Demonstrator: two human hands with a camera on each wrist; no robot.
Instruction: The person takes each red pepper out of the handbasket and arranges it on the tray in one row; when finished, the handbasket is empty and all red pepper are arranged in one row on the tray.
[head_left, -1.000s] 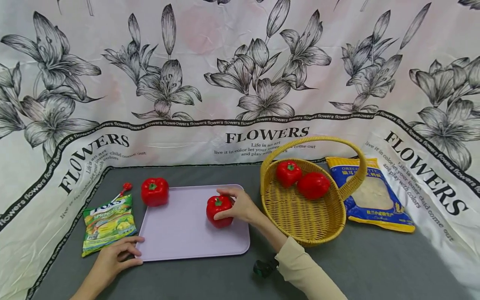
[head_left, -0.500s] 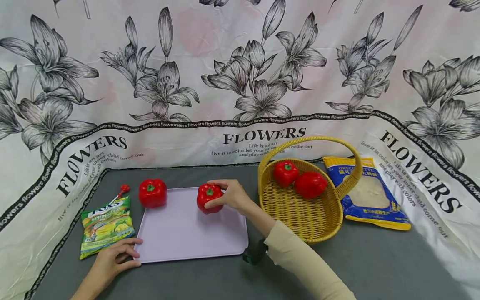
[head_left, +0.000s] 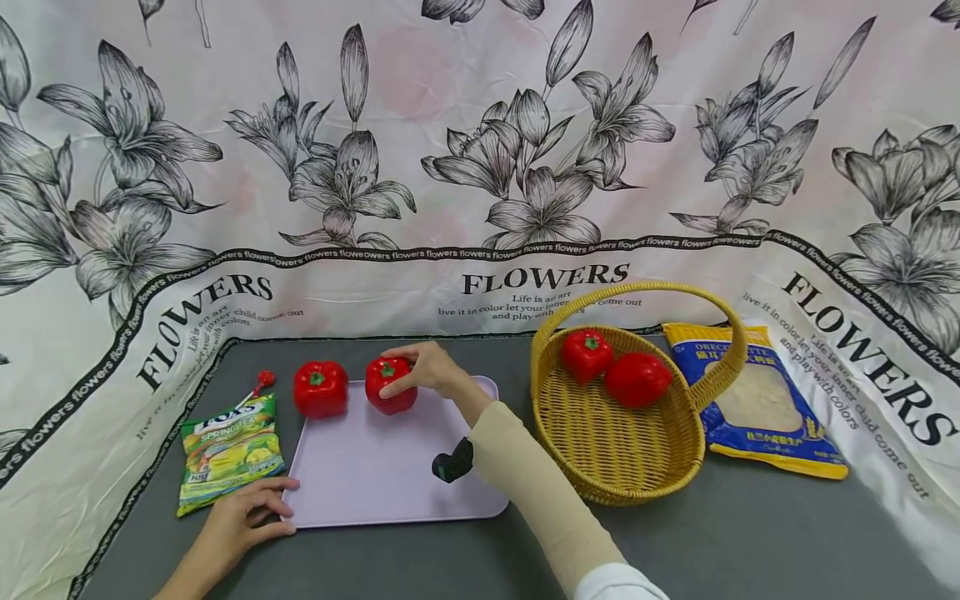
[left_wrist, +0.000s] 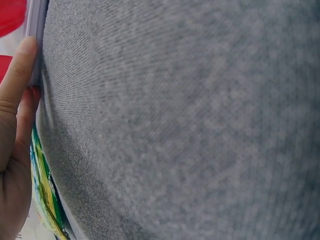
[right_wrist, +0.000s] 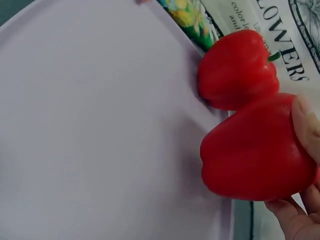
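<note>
My right hand (head_left: 431, 368) pinches a red bell pepper (head_left: 382, 392) by its sides over the back of the lilac tray (head_left: 390, 492). Close on its left, another bell pepper (head_left: 321, 390) sits at the tray's back left corner. From the right wrist the held pepper (right_wrist: 255, 150) appears in front of the other pepper (right_wrist: 237, 70), with thumb and fingers around its stem end. My left hand (head_left: 243, 521) holds the tray's near left corner between thumb and fingers. In the left wrist view the thumb of that hand (left_wrist: 15, 95) lies against the tray rim (left_wrist: 36, 30).
A yellow wicker basket (head_left: 615, 458) with a tall handle stands right of the tray, two red peppers (head_left: 637, 379) inside. Behind it lies a blue and yellow pasta bag (head_left: 757, 400). A green candy bag (head_left: 232, 450) and a red lollipop (head_left: 264, 380) lie left of the tray.
My right hand has carried the held bell pepper leftward and back across the tray, nearer the other pepper. The left hand has stayed at the tray corner.
</note>
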